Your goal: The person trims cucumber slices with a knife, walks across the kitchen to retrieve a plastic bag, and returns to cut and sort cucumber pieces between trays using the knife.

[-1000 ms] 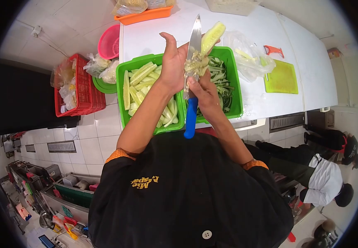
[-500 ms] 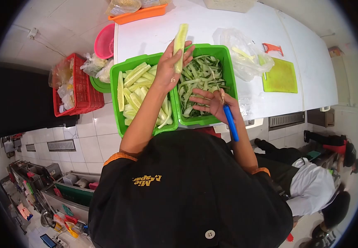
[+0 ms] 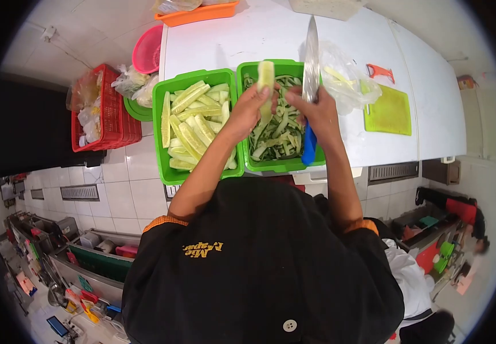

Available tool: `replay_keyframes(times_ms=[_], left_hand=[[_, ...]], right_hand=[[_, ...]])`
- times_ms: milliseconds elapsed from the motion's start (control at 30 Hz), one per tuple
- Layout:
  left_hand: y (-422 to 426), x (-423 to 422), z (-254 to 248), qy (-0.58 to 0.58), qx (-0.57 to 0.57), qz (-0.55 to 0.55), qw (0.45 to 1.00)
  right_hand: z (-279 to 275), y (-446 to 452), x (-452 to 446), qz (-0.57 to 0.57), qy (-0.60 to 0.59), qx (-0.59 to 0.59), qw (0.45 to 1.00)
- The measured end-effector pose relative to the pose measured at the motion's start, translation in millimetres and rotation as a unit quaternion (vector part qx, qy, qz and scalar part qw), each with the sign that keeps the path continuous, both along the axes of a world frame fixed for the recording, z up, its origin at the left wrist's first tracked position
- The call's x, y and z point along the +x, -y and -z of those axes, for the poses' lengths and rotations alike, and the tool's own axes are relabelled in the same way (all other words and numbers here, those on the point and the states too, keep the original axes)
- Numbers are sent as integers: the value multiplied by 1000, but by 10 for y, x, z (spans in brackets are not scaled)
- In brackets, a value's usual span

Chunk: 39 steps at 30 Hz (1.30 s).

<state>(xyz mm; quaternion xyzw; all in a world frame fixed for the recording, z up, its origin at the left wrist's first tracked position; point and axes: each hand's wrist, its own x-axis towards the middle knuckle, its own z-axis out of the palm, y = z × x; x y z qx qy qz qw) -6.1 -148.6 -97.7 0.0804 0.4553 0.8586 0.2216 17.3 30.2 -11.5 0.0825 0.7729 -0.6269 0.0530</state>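
My left hand (image 3: 249,110) is closed on a cut cucumber piece (image 3: 266,75), held upright over the right green tub (image 3: 279,167). That tub holds dark and pale green peels and scraps (image 3: 285,135). Just right of it, my right hand (image 3: 318,109) grips a knife with a blue handle (image 3: 310,144); its broad steel blade (image 3: 311,57) points away from me. The two hands are apart. Beside the first tub, the left green tub (image 3: 159,123) holds several long pale cucumber pieces (image 3: 190,137).
On the white table (image 3: 213,46) lie a clear plastic bag (image 3: 339,74), a green cutting board (image 3: 388,112) and an orange peeler (image 3: 380,71). Left stand a pink basin (image 3: 146,50) and a red crate (image 3: 107,114). People are at the lower right.
The knife has swung from lying low near my right wrist to blade up. My left hand has moved down and right with the cucumber piece. A person in white at the right has shifted lower.
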Motion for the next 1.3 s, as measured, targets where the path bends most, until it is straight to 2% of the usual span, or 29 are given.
replay_keyframes(times_ms=[133, 233, 267, 400, 433, 467, 533, 567, 667, 700, 733, 800, 833, 867, 933, 967, 1033, 1067, 1100, 1133, 1167, 1200, 1267, 1300], left_hand=[[-200, 61, -145, -118, -76, 49, 989], [-297, 101, -195, -124, -90, 55, 987], [-331, 113, -172, -131, -100, 63, 984], [-430, 225, 26, -176, -277, 147, 933], [-445, 259, 46, -228, -345, 145, 899], [-442, 271, 56, -325, -363, 75, 870], [-388, 248, -119, -506, -387, -67, 768], [-373, 292, -258, -394, -382, -70, 833], [-559, 194, 265, -545, -537, -39, 642], [-459, 153, 396, -587, -506, 14, 632], [-477, 132, 318, -552, -501, -5, 666], [-564, 245, 125, -474, -489, -28, 732], [-569, 296, 332, -517, -570, -37, 637], [-483, 291, 321, -530, -534, -59, 656], [-310, 279, 267, -560, -454, -101, 686], [-163, 300, 39, -527, -470, -150, 692], [338, 220, -57, -448, -487, -196, 724], [583, 147, -39, -407, -489, -270, 723], [848, 86, 92, -358, -562, -299, 683], [1042, 37, 274, -273, -663, -337, 610], [1134, 38, 298, -228, -755, -314, 528], [1167, -8, 310, -225, -762, -293, 532], [1227, -72, 326, -217, -776, -248, 538], [1213, -101, 308, -205, -791, -228, 529]], right_hand=[[-65, 60, -231, -22, -35, -17, 999], [-248, 42, -250, -13, -72, -59, 996], [-381, 4, -262, 19, -87, -25, 996], [-698, -364, -403, 128, -137, 101, 977], [-825, -455, -419, 147, -150, 94, 973], [-929, -549, -423, 165, -163, 86, 969], [-974, -783, -513, 202, -237, 105, 944], [-950, -919, -575, 211, -245, 107, 940], [-652, -1255, -808, 216, -252, 178, 926], [-501, -1348, -876, 202, -236, 196, 930], [-112, -1607, -1045, 173, -253, 190, 933], [185, -1655, -1032, 136, -189, 238, 943], [382, -1722, -951, 122, -200, 249, 940], [475, -1745, -935, 109, -222, 258, 934], [417, -1548, -747, 153, -174, 197, 953], [319, -1424, -607, 144, -140, 204, 958], [72, -1142, -303, 130, -66, 222, 964], [79, -1002, -177, 127, -52, 172, 975], [102, -858, -59, 125, -41, 123, 984], [143, -695, 46, 124, -30, 74, 989], [240, -438, 122, 113, -28, 88, 989], [414, -245, 145, 102, -25, 101, 989], [1030, -255, 110, -48, -89, 305, 947], [1011, -192, 178, -40, -60, 264, 962]])
